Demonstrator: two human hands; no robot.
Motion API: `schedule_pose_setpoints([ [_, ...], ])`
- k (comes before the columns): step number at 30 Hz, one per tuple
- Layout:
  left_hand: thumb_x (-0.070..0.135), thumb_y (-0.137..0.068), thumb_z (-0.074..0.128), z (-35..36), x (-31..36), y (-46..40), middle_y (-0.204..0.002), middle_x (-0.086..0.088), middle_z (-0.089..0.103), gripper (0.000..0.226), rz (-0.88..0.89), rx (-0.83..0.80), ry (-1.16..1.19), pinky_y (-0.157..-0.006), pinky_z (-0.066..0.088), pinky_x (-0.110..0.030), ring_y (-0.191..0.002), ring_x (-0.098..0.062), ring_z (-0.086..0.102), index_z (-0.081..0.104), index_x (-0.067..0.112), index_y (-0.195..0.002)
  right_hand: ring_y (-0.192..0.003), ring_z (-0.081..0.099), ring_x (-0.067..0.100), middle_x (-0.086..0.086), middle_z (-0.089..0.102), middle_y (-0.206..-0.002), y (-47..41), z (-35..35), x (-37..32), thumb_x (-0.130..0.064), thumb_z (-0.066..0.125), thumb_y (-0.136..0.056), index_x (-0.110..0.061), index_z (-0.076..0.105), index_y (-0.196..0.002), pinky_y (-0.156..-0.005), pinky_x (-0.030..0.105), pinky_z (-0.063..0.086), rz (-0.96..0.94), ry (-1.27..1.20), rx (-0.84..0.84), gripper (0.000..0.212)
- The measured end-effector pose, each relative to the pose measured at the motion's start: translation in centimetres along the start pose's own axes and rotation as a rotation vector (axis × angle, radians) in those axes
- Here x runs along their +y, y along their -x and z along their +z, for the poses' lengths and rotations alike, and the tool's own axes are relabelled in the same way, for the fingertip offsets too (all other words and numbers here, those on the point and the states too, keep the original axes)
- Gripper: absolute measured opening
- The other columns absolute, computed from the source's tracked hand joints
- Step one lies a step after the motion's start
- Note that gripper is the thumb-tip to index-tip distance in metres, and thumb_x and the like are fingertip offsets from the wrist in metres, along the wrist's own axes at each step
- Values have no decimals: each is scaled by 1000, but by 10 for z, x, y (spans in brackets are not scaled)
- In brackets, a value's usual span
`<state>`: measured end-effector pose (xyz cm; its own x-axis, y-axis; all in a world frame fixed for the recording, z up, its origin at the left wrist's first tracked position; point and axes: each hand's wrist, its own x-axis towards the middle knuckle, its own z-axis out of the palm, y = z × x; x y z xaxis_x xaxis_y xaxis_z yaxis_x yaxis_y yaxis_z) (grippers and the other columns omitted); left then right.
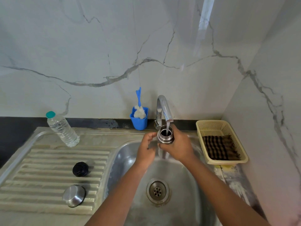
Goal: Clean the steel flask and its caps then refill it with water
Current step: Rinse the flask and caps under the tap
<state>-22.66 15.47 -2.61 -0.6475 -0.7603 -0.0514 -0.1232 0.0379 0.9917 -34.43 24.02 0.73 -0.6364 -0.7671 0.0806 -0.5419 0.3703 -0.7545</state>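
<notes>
Marble wall (114,46), white with grey veins, fills everything above the counter and turns a corner on my right. Below it lies the steel sink (184,185), its round basin under my forearms and the drain (157,191) at the bottom; its ribbed drainboard (40,168) stretches to my left.

On the right ledge sits a cream plastic basket (210,126) with a dark checked cloth (219,150) folded inside. On the left, near the back of the drainboard, a clear water bottle (62,129) with a teal cap stands tilted in this wide view. Against the wall a blue holder (139,121) carries a white bottle brush (139,111) with a blue handle pointing up.

The tap (163,108) curves forward, and a thin stream runs from it straight into the flask (165,135). I hold the flask over the back of the basin, directly under the spout, its long axis upright and its open mouth facing up. Only the threaded steel neck and the dark inside show; the body is hidden behind my right hand (178,145), whose fingers wrap around it. My left hand (146,147) hovers just beside the neck, fingers loosely curled and holding nothing; whether the fingertips touch the steel I cannot tell.

Two caps rest on the drainboard, well apart from the flask: the black inner cap (80,169), and nearer me the steel outer cap (74,195), lying mouth down.
</notes>
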Motion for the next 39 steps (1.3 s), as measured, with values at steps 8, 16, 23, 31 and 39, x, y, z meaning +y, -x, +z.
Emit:
schedule_pose_setpoints([
  [8,-3,-96,48,3,-1,-5,-120,6,66,36,-41,16,65,-101,48,-32,-114,-9,60,59,22,-119,-83,63,6,-11,70,-96,-5,-1,-1,-40,84,-66,-29,57,-117,-64,15,43,-8,24,-71,59],
  [16,-8,-96,39,4,-3,-5,-115,-2,70,41,-161,-147,57,-86,48,-16,-108,-15,64,63,15,-120,-87,68,25,3,61,-104,18,15,26,-37,76,-82,-29,36,-124,-58,35,60,489,-421,-313,58],
  [23,1,-93,52,17,14,-23,-111,-6,66,23,-360,-267,-35,-94,51,-36,-101,-21,62,63,21,-98,-82,68,29,15,63,-104,48,45,55,-55,63,-87,-23,39,-124,-60,33,57,781,-623,-395,54],
  [31,2,-98,53,21,11,-29,-113,-22,67,9,-525,-204,92,-80,57,-24,-95,-21,66,61,7,-96,-62,64,19,11,60,-88,66,65,74,-62,63,-81,-19,47,-125,-57,29,56,944,-736,-454,64],
  [39,1,-98,54,20,24,-33,-109,-19,67,21,-523,-217,138,-81,57,-24,-95,-21,66,61,-4,-116,-55,62,17,9,59,-75,77,77,85,-66,67,-76,-9,50,-130,-52,27,53,1006,-704,-494,80],
])
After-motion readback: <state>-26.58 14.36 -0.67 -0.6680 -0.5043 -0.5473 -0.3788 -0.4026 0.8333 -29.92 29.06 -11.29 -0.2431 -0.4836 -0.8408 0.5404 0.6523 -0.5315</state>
